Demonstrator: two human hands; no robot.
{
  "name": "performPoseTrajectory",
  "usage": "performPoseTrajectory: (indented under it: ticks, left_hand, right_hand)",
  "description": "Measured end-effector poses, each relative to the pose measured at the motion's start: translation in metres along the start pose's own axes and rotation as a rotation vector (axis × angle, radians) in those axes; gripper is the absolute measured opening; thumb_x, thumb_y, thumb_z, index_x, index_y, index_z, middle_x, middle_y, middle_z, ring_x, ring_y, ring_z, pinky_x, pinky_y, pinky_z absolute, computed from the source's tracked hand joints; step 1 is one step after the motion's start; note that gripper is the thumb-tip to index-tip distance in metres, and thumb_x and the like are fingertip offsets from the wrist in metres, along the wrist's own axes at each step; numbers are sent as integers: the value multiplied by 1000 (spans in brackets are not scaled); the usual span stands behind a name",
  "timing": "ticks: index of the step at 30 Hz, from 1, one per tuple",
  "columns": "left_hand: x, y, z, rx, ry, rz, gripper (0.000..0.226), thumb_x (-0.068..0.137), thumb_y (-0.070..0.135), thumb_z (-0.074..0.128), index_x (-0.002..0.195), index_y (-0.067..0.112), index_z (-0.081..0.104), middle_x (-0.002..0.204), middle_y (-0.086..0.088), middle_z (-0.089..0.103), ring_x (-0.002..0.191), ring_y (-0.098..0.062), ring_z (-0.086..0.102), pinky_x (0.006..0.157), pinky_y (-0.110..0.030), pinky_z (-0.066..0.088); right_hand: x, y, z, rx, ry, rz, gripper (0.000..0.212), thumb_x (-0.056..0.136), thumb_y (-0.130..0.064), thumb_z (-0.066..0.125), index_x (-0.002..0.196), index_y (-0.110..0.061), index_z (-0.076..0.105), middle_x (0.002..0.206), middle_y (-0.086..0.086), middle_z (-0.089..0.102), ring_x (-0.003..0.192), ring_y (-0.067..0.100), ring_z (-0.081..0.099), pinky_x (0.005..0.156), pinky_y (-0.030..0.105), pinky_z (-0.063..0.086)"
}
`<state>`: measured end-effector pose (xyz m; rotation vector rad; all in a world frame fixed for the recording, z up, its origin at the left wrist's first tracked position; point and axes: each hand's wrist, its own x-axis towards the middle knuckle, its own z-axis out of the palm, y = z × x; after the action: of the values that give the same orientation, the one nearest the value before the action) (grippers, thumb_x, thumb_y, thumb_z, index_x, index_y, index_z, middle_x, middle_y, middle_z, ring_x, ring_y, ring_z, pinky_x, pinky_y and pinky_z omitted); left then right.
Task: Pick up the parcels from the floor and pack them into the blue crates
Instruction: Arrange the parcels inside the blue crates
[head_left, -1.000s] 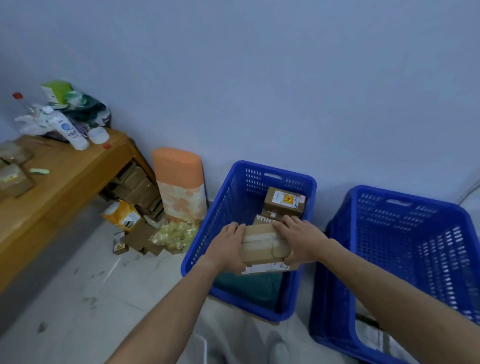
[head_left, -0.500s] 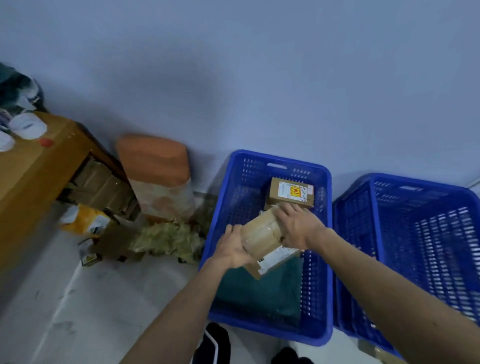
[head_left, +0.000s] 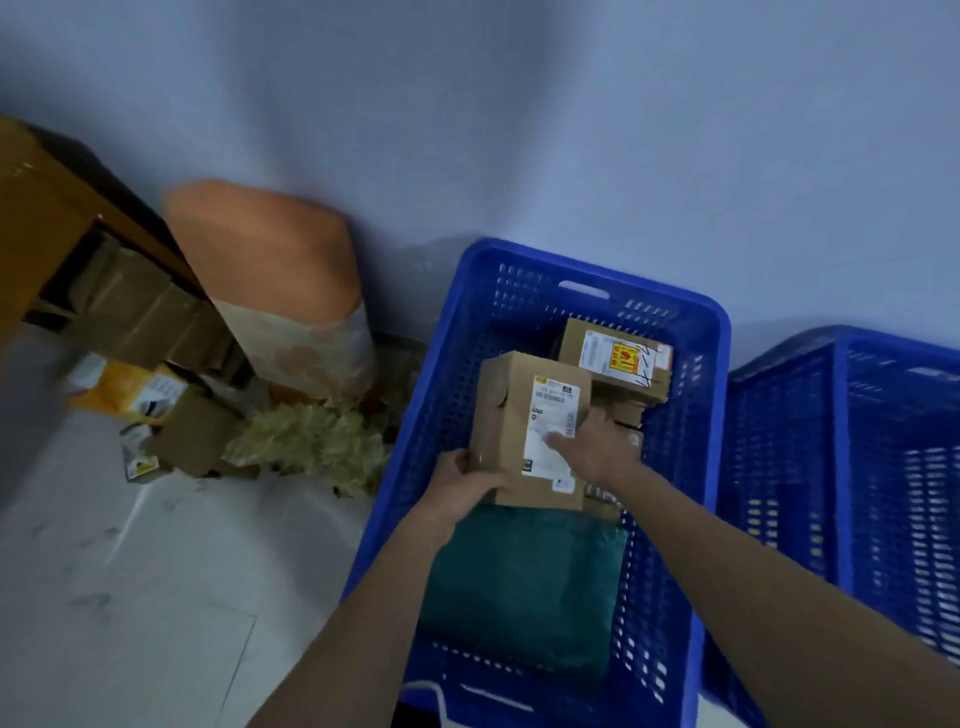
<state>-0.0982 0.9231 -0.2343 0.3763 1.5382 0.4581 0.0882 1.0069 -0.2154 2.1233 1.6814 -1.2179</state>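
Observation:
A brown cardboard parcel (head_left: 511, 410) with a white label facing up is held inside the left blue crate (head_left: 431, 395). My left hand (head_left: 465, 480) grips its near left corner. My right hand (head_left: 597, 449) lies on its right side, fingers stretched over the label. Behind it rests another brown parcel (head_left: 615, 364) with a yellow and red sticker. A dark green soft parcel (head_left: 524, 587) lies on the crate floor near me. More cardboard shows under my right hand, mostly hidden. A second blue crate (head_left: 841, 467) stands to the right.
An orange-topped roll (head_left: 270, 280) leans on the wall left of the crates. Pale green packing (head_left: 317, 441), a yellow packet (head_left: 130, 387) and small boxes (head_left: 195, 436) lie on the grey floor. A wooden bench (head_left: 36, 208) with stacked cartons (head_left: 135, 312) below is far left.
The parcel has been turned so its white label faces up and lowered into the left crate. My view has tilted downward and shifted right.

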Motion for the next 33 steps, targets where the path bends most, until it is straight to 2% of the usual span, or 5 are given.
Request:
performPoseTrajectory:
  ticks: [4, 11, 20, 30, 33]
  left_hand:
    - [23, 0, -3, -92, 38, 35, 99, 56, 37, 89, 140, 26, 40, 125, 7, 59, 114, -16, 60, 106, -39, 47]
    - [53, 6, 2, -41, 157, 242, 68, 91, 35, 63, 149, 34, 27, 140, 11, 42, 122, -10, 44, 97, -31, 39]
    - [120, 9, 6, 86, 314, 302, 59, 94, 39, 48, 150, 27, 31, 139, 5, 49, 120, -16, 49, 100, -37, 44]
    - [139, -8, 12, 829, 572, 324, 53, 102, 18, 43, 151, 5, 25, 143, -15, 44, 117, -29, 57, 82, -31, 48]
    - [148, -10, 10, 1075, 549, 246, 65, 100, 13, 46, 155, 1, 14, 149, -20, 35, 119, -30, 57, 92, -35, 50]
  right_hand:
    - [19, 13, 24, 222, -16, 13, 57, 86, -55, 61, 131, -21, 51, 127, -5, 64, 109, 21, 63, 91, 37, 52]
    - [54, 9, 44, 375, 59, -11, 58, 85, -44, 72, 132, -18, 50, 132, -2, 62, 116, 20, 61, 98, 45, 50]
    - [103, -3, 80, 209, 72, -104, 92, 84, -39, 73, 151, -18, 14, 147, 8, 48, 126, 30, 53, 101, 44, 46]
    - [123, -3, 128, 22, 20, -161, 98, 86, -45, 68, 155, -24, 2, 136, 17, 44, 118, 34, 50, 92, 39, 45]
    - [121, -4, 135, -64, 3, -150, 95, 89, -46, 65, 155, -21, 1, 132, 16, 44, 115, 34, 52, 86, 38, 43]
